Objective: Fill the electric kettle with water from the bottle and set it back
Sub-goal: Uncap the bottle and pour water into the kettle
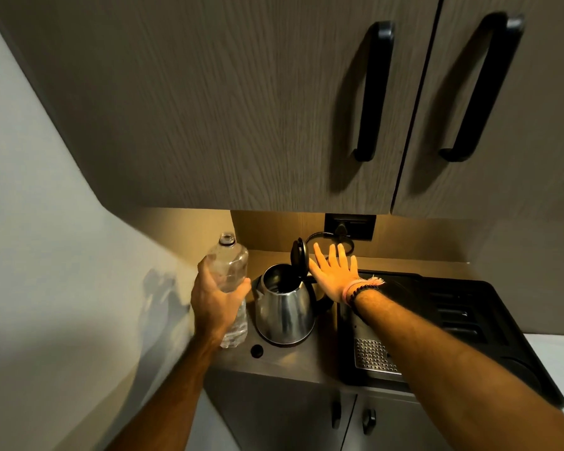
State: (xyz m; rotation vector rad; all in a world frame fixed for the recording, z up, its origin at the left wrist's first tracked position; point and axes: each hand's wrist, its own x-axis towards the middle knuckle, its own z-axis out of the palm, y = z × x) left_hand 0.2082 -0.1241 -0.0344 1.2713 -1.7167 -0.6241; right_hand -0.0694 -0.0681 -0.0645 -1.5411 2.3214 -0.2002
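A steel electric kettle [285, 312] stands on the counter [293, 361] with its black lid [298, 255] flipped up, so its inside shows. Just left of it, my left hand [214, 297] grips a clear plastic water bottle [230, 265] around the middle. The bottle is upright, uncapped, with a little water at the bottom. My right hand [334, 275] is flat with spread fingers just right of the raised lid, above the kettle's handle, holding nothing.
A black coffee machine [453, 320] with a metal drip grate [373, 354] fills the counter to the right. A wall socket [350, 226] with a plugged cord sits behind the kettle. Overhead cupboards with black handles [375, 92] hang low. A small dark hole [257, 350] is in the counter.
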